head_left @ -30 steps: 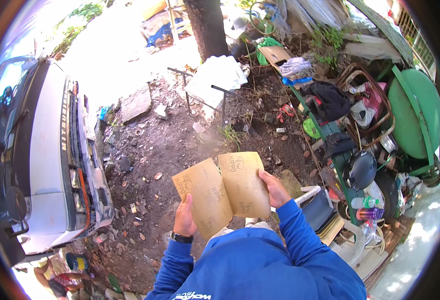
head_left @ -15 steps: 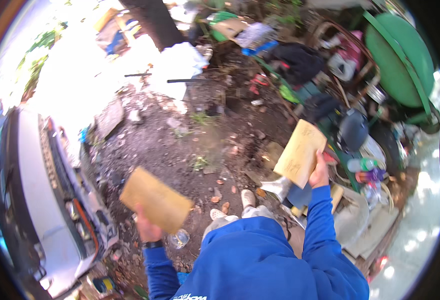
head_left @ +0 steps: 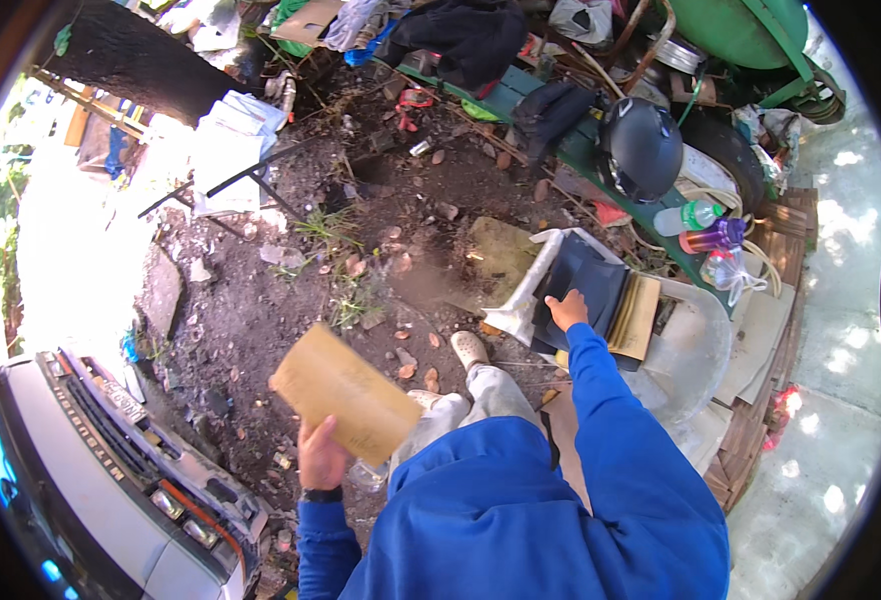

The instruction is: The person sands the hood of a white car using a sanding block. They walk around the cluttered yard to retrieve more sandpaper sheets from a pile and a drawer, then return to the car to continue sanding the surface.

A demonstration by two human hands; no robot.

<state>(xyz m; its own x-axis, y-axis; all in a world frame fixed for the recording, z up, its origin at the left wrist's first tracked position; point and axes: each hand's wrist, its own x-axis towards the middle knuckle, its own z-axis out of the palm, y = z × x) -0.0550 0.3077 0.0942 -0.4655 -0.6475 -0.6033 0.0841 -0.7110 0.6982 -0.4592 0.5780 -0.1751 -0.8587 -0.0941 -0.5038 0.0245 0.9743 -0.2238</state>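
Observation:
My left hand (head_left: pixel 323 455) grips the lower edge of a brown paper envelope (head_left: pixel 346 390) with faint handwriting, held above the ground left of my legs. My right hand (head_left: pixel 567 311) is at a dark folder (head_left: pixel 586 280), its thumb side toward the left and its fingers partly hidden against the folder. The folder stands in a worn white container (head_left: pixel 519 312). More brown envelopes (head_left: pixel 638 318) stand upright in the container, just right of my right hand.
A translucent tub (head_left: pixel 696 350) adjoins the container. Beyond lie a black helmet (head_left: pixel 641 150), a green-capped bottle (head_left: pixel 689 217) and a purple bottle (head_left: pixel 713 237). At left is a vehicle's front (head_left: pixel 111 480); a tree trunk (head_left: pixel 141 60) and black metal bars (head_left: pixel 251 170) are farther off.
My right hand has let go of its brown envelope and moved down to the dark folder in the container. My left hand still holds its envelope, now slightly farther right. The view has shifted.

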